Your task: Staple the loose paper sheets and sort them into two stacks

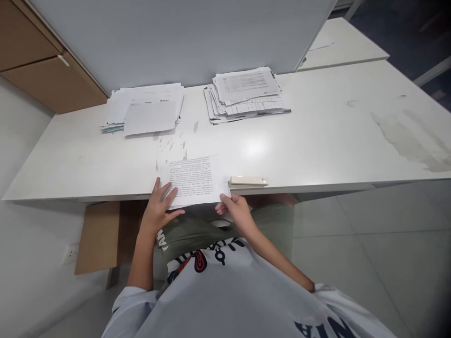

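Note:
A printed sheet of paper (192, 180) lies at the near edge of the white desk (317, 141), its lower edge hanging slightly over. My left hand (159, 206) rests on the sheet's lower left corner with fingers spread flat. My right hand (235, 210) pinches the sheet's lower right corner between thumb and fingers. A beige stapler (247, 181) lies on the desk just right of the sheet, close to my right hand.
Two stacks of papers sit at the back of the desk: a left stack (144, 110) and a thicker right stack (244, 94). A grey partition (183, 37) stands behind them. A cardboard box (98, 234) is under the desk at left.

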Demonstrator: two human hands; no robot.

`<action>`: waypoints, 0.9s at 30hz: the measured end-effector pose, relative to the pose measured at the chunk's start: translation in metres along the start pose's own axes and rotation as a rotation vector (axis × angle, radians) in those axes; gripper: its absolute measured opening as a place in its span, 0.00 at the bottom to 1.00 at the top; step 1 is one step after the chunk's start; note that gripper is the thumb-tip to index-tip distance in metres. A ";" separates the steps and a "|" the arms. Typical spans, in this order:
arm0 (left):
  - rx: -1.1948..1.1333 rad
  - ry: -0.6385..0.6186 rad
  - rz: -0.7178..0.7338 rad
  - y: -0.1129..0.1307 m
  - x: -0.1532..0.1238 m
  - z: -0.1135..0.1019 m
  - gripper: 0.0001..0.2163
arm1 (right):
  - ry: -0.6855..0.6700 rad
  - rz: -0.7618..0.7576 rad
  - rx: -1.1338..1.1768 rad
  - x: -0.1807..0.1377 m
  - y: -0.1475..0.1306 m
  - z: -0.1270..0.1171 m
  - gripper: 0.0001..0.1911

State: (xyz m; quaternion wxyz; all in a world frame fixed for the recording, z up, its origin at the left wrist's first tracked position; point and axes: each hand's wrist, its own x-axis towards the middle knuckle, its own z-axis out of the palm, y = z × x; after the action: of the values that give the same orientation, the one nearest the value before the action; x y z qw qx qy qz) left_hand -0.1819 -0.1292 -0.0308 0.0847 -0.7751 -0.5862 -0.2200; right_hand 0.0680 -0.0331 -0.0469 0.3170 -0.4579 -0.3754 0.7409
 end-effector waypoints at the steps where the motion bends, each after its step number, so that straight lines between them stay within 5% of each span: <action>1: 0.014 -0.012 0.034 -0.002 0.000 -0.002 0.28 | -0.008 0.000 -0.006 0.000 0.000 0.000 0.25; 5: 0.060 0.002 0.109 -0.007 -0.002 -0.006 0.22 | -0.038 0.002 -0.019 0.004 0.001 0.001 0.29; 10: 0.152 0.095 0.192 0.012 0.010 0.007 0.26 | -0.058 -0.032 -0.191 0.002 0.005 -0.010 0.33; 15: 0.110 -0.032 0.144 0.052 0.057 0.037 0.27 | 0.376 -0.687 -0.821 -0.022 -0.017 -0.054 0.21; 17: 0.025 -0.096 0.164 0.059 0.073 0.050 0.24 | 0.347 -0.892 -1.060 -0.022 -0.031 -0.066 0.15; 21: -0.071 -0.086 0.187 0.057 0.082 0.068 0.22 | 0.163 -0.986 -1.297 -0.006 -0.040 -0.070 0.23; 27: -0.120 -0.096 0.203 0.052 0.076 0.065 0.21 | 0.199 -1.041 -1.234 0.002 -0.032 -0.070 0.22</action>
State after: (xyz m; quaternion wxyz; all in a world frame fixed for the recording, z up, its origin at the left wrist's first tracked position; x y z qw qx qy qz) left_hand -0.1004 -0.0537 -0.0486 0.0317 -0.8436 -0.4940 -0.2080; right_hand 0.1358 0.0041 -0.0414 0.3430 -0.3807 -0.8511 0.1141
